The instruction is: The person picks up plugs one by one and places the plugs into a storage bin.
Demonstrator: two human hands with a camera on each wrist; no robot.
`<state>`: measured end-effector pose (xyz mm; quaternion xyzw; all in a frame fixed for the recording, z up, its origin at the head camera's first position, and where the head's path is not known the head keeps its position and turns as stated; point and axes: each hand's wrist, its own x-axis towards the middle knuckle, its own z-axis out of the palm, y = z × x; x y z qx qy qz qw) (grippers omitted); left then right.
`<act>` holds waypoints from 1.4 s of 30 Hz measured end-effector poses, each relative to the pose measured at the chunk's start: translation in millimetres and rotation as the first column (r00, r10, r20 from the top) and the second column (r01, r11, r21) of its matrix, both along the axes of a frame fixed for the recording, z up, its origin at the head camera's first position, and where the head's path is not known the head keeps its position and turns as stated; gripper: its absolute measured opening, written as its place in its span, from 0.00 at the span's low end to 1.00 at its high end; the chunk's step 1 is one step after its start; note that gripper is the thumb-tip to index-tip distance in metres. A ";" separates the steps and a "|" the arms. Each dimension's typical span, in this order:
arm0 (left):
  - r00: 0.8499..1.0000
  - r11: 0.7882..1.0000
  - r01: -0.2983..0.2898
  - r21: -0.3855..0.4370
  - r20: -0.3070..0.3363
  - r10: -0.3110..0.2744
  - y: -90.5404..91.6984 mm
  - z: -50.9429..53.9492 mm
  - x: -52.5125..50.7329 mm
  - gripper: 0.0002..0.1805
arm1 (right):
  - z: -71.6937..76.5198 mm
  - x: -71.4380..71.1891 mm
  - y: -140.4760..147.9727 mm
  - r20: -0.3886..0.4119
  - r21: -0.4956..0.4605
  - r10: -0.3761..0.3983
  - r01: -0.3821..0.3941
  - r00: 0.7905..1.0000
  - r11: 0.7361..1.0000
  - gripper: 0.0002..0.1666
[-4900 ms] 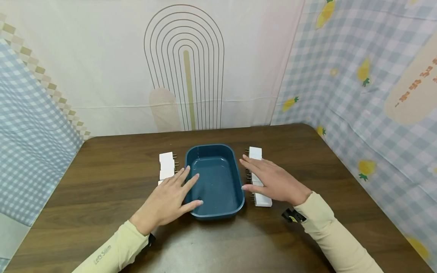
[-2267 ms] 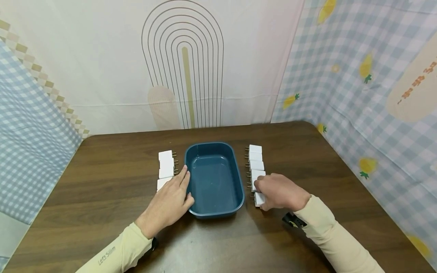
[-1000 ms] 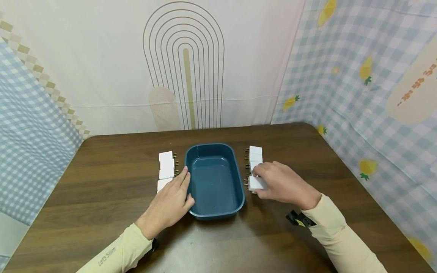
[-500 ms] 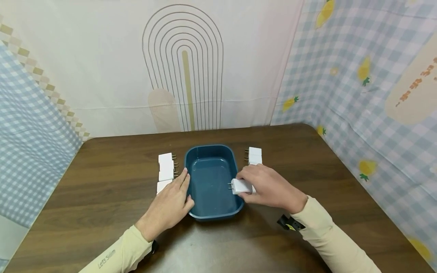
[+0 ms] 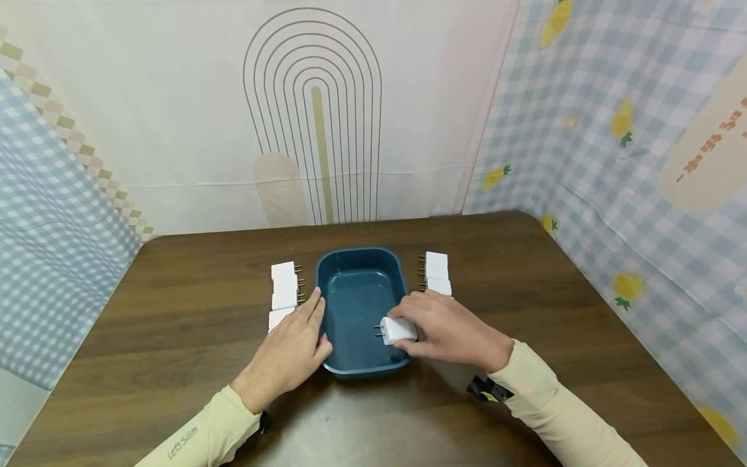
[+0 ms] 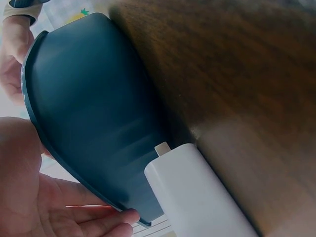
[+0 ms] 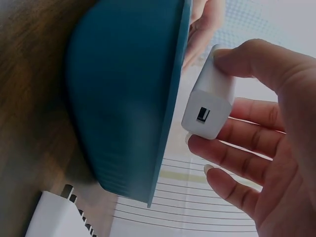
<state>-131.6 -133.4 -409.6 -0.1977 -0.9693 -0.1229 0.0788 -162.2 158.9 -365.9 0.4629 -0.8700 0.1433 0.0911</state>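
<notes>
Over the near right part of the blue tray (image 5: 364, 372), one white charger (image 5: 399, 331) is held above the rim, with its two metal prongs (image 5: 378, 331) directed to the left. The right hand (image 5: 446, 331) has it between thumb and fingers (image 7: 234, 154); from the right wrist view this grasp looks secure. The left hand (image 5: 283, 353) rests at the left rim, its fingers nearly straight and grasping no charger, which perhaps keeps the tray steady. On the worktop (image 5: 204, 292), other chargers stand beside the tray: a left row (image 5: 284, 285), partly hidden by the left hand, and a right row (image 5: 436, 266), partly hidden by the right hand. In my judgement, the step in hand is bringing this charger into the tray. The next move then calls for lowering it gently, prongs away from the wall, and loosening the fingers only when it touches the bottom.
</notes>
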 end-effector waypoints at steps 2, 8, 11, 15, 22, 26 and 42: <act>1.000 1.000 0.001 -0.001 0.001 -0.001 0.0 0.1 0.1 0.35 | -1.7 0.2 -1.2 -0.003 0.005 0.004 -0.004 1.000 1.000 0.22; 1.000 1.000 -0.004 -0.002 0.005 0.004 0.3 0.2 0.3 0.35 | -5.6 -0.4 -3.6 0.001 0.024 0.017 -0.017 1.000 1.000 0.23; 1.000 1.000 -0.007 -0.002 0.004 0.007 0.2 -0.3 0.3 0.35 | -6.4 -0.6 -4.0 0.003 0.041 0.019 -0.020 1.000 0.999 0.23; 1.000 1.000 -0.001 -0.010 -0.018 0.001 -0.1 -1.4 0.5 0.35 | -7.8 -1.4 -4.7 0.002 0.055 0.030 -0.030 1.000 0.998 0.22; 0.999 1.000 0.005 -0.019 -0.046 -0.005 0.2 -2.3 0.3 0.35 | -11.0 -2.4 -5.9 -0.001 0.062 0.046 -0.046 0.999 0.997 0.22; 0.999 1.000 0.004 -0.021 -0.042 -0.005 0.2 -1.8 0.2 0.35 | -11.6 -3.3 -7.5 0.017 0.077 0.044 -0.045 0.999 0.996 0.22; 1.000 1.000 -0.005 -0.025 -0.017 0.005 0.1 -0.2 0.2 0.35 | -9.3 -6.3 -12.2 0.054 0.159 0.040 -0.048 0.998 0.986 0.20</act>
